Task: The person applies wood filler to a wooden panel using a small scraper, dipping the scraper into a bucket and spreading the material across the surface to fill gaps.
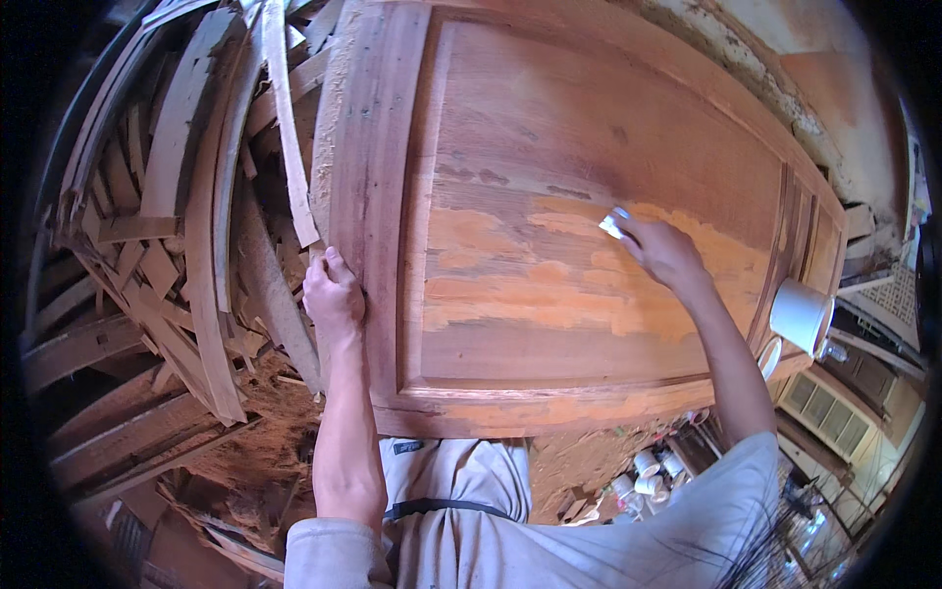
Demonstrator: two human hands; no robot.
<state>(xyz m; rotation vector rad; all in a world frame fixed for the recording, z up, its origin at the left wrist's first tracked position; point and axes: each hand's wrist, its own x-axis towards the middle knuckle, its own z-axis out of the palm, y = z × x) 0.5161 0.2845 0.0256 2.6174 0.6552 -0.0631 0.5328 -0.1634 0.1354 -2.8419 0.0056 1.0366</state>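
Observation:
A wooden panel door (589, 363) lies in front of me, its recessed panel streaked with orange filler (520, 294). My right hand (669, 257) is closed on a small, pale flat scraper (615, 223), whose blade is at the upper border of the filler. At the door's left edge, my left hand (335, 297) is closed in a fist. A thin strip of wood (287, 137) reaches down to its fingertips; what those fingers grip, the strip, the door edge or some small piece, I cannot make out.
A tangled heap of wood offcuts (186, 196) crowds the left side. A white tub (799, 316) stands at the door's right end, with a white round rim (770, 357) beside it. Several small containers (648, 473) sit on the ground at lower right, near sawdust (569, 461).

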